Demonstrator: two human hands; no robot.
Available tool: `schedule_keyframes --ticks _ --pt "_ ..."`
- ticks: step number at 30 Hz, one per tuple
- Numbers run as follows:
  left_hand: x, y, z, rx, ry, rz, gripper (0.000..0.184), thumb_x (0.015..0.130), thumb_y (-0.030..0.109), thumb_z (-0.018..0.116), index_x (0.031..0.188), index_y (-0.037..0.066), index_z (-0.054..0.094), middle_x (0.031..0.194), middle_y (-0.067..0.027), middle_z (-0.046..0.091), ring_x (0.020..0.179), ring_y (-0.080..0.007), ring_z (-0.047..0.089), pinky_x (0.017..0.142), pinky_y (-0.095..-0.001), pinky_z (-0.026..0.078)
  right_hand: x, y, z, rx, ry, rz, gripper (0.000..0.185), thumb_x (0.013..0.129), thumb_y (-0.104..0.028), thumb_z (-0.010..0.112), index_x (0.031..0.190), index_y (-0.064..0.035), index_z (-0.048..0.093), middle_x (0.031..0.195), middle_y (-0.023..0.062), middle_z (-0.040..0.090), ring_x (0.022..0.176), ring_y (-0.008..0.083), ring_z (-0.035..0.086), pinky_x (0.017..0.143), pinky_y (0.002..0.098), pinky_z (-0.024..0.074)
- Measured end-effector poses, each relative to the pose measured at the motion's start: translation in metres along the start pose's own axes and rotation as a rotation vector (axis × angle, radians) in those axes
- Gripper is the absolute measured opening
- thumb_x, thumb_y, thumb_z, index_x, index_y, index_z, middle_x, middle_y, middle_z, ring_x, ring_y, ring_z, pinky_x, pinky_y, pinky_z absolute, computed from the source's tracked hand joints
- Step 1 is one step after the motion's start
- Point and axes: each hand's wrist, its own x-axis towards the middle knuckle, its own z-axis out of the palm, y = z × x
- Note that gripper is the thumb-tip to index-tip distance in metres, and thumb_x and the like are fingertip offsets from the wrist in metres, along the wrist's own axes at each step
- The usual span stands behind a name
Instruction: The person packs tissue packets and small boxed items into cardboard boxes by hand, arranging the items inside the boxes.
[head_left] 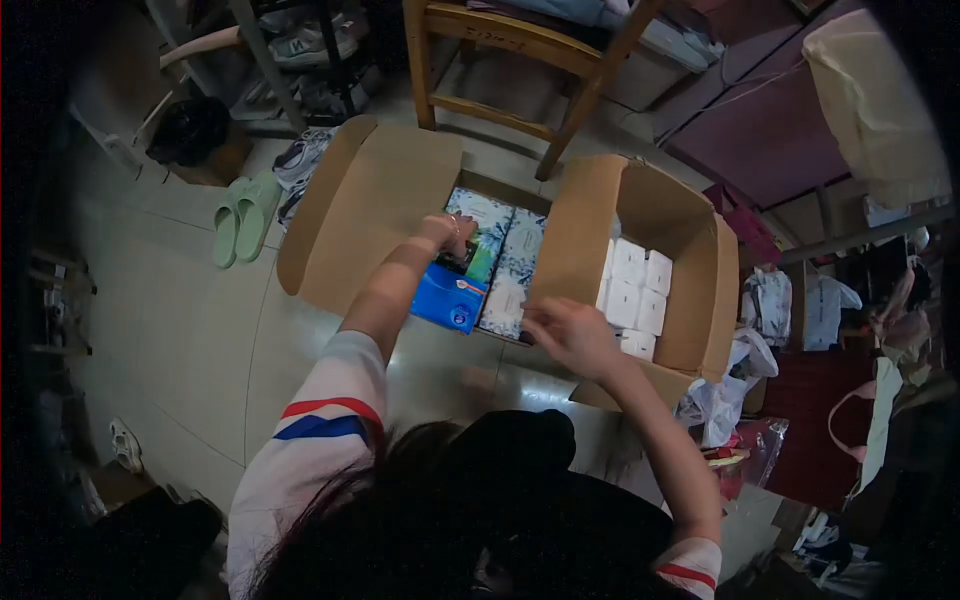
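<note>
A shallow cardboard box [375, 180] lies on the floor with its lid flap folded out to the left. Packs with a blue-and-white floral print [523, 240] fill it in rows, beside a green pack [486, 256] and a bright blue pack [447, 297]. My left hand [455, 234] reaches down onto the packs at the upper left, by the green one; its fingertips are partly hidden. Over the right edge of the box, my right hand [570, 335] has its fingers bent and slightly apart, close to the lower floral pack, with nothing visible in them.
A taller open carton [712, 290] stands directly right, holding several white packs [630, 285]. Behind is a wooden chair [515, 45]. Green slippers [245, 220], sneakers [300, 160] and a black-lined bin [195, 135] are at the left. Plastic bags [735, 385] crowd the right side.
</note>
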Motion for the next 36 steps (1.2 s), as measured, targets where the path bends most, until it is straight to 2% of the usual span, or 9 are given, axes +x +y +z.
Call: schedule_keyframes --ticks 3,5,8,13,17,22,30,33,36 --pt "-0.028 0.013 -0.009 -0.08 0.054 0.017 0.117 0.038 0.052 0.079 0.134 0.017 0.022 0.14 -0.0115 0.023 0.13 -0.0284 0.021 0.096 -0.0633 0.019 -0.036 0.015 -0.044 0.064 0.133 0.218 0.02 0.08 -0.016 0.058 0.096 -0.0036 0.057 0.073 0.0125 0.062 0.065 0.0203 0.061 0.061 0.0302 0.0483" --pt "-0.052 0.02 0.0 0.274 0.093 0.106 0.139 0.025 0.06 0.078 0.139 0.024 0.007 0.144 -0.0121 0.009 0.132 -0.0327 0.011 0.093 -0.0686 0.013 -0.059 0.05 -0.059 0.223 0.357 0.327 0.018 0.081 -0.012 0.057 0.096 -0.0016 0.057 0.072 0.0092 0.062 0.065 0.0138 0.06 0.06 0.0259 0.0476" --pt "-0.062 0.02 0.01 0.254 0.092 0.104 0.14 0.028 0.055 0.08 0.138 0.026 -0.001 0.144 -0.0129 0.003 0.132 -0.0353 0.005 0.095 -0.068 0.008 -0.078 0.109 -0.073 0.444 0.634 0.437 0.016 0.084 -0.011 0.054 0.095 0.0004 0.057 0.072 0.0038 0.06 0.066 0.0095 0.057 0.059 0.0231 0.0465" --pt "-0.047 0.015 0.015 0.109 0.17 0.046 0.137 0.032 0.048 0.082 0.138 0.026 -0.002 0.144 -0.0127 0.002 0.132 -0.0352 0.006 0.101 -0.06 0.009 -0.073 0.133 -0.072 0.538 0.656 0.584 0.017 0.084 -0.014 0.055 0.094 -0.0005 0.057 0.074 0.0042 0.06 0.065 0.0091 0.057 0.058 0.0215 0.0452" --pt "-0.039 0.01 0.025 0.122 0.229 0.126 0.139 0.029 0.052 0.081 0.139 0.025 0.001 0.144 -0.0136 0.004 0.132 -0.034 0.003 0.099 -0.0628 0.007 -0.062 0.148 -0.065 0.327 0.433 0.59 0.017 0.084 -0.016 0.055 0.092 -0.0007 0.058 0.07 0.0058 0.061 0.065 0.0088 0.057 0.058 0.0219 0.0457" --pt "-0.077 0.045 0.011 0.206 0.273 0.108 0.137 0.028 0.047 0.083 0.139 0.025 0.006 0.143 -0.0172 0.002 0.132 -0.0349 0.003 0.1 -0.0604 0.01 -0.076 0.215 -0.042 -0.262 0.098 0.736 0.032 0.071 -0.026 0.063 0.091 -0.0018 0.059 0.078 0.0182 0.062 0.075 0.0333 0.06 0.069 0.0394 0.0479" --pt "-0.07 0.047 0.032 0.193 0.11 0.039 0.138 0.027 0.033 0.087 0.138 0.029 0.006 0.143 -0.0171 -0.002 0.132 -0.0351 0.004 0.1 -0.0543 0.019 -0.041 0.233 -0.008 -0.383 0.085 0.724 0.032 0.069 -0.027 0.064 0.089 -0.0034 0.056 0.092 0.0191 0.06 0.087 0.0329 0.058 0.075 0.0398 0.0471" --pt "-0.069 0.047 0.033 0.197 0.119 0.031 0.138 0.026 0.032 0.087 0.138 0.029 0.005 0.144 -0.017 -0.002 0.132 -0.0348 0.004 0.1 -0.0532 0.02 -0.055 0.245 -0.034 -0.504 -0.533 0.922 0.058 0.061 -0.039 0.071 0.103 -0.0024 0.055 0.105 0.0182 0.057 0.097 0.0318 0.056 0.083 0.0389 0.0458" --pt "-0.067 0.046 0.032 0.188 0.121 0.023 0.139 0.025 0.031 0.087 0.138 0.028 0.007 0.144 -0.0175 -0.001 0.132 -0.0344 0.004 0.101 -0.0524 0.02 -0.083 0.249 -0.012 -0.495 -0.508 0.967 0.079 0.054 -0.051 0.074 0.107 0.0041 0.052 0.115 0.02 0.05 0.102 0.0314 0.053 0.085 0.0388 0.0449"
